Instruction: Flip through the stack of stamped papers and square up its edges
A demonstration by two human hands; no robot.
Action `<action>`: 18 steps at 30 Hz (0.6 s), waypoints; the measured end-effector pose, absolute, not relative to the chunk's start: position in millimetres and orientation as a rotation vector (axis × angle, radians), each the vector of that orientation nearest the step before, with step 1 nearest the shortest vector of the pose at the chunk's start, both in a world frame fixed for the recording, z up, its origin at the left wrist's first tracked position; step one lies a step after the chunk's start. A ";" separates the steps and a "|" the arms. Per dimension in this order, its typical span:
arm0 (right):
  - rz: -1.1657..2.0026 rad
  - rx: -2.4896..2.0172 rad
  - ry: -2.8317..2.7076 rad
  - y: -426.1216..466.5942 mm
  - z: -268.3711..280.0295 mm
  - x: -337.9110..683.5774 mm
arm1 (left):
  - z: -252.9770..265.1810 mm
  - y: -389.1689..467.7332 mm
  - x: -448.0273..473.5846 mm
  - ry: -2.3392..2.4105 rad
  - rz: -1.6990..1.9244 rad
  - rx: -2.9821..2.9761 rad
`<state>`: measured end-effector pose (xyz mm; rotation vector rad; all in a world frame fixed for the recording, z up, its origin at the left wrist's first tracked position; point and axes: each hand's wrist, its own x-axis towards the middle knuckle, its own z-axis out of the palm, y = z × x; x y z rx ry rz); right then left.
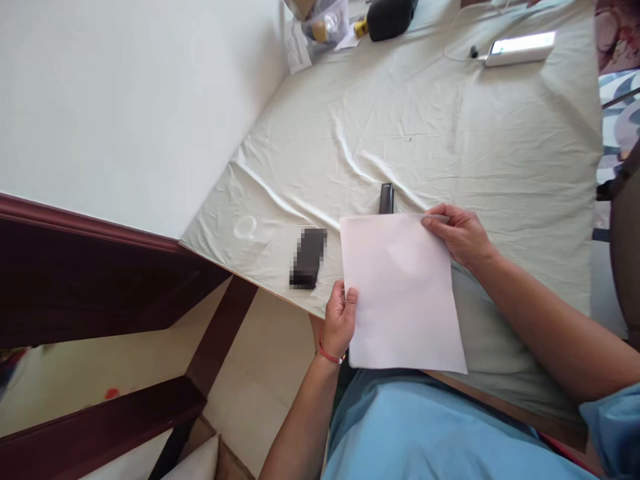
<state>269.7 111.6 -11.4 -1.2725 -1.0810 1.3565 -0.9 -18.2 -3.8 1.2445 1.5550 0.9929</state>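
Paper, a plain white rectangular sheet [403,293], is held flat over the near edge of the pale green cloth-covered table [500,147]. Left hand [339,320] pinches its left edge closed; right hand [460,233] grips the far right corner. Small dark block [307,258] lies left, white wall [125,100] beyond.

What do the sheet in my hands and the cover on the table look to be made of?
The sheet looks like plain paper: white, matte, thin, holding flat with crisp straight edges between the left hand and right hand. The table cover looks like woven cloth, pale green-grey with a slight sheen; soft wrinkles and folds run across it. The exact fibre cannot be told.
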 end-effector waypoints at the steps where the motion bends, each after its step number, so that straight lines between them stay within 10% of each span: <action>1: 1.294 -1.299 -1.074 115.0 -13.9 269.0 | -1.4 -20.1 -0.9 1.541 0.963 1.245; 18: 0.674 -1.636 -1.358 121.6 -27.7 295.4 | -0.2 -31.3 -13.1 1.738 0.610 1.296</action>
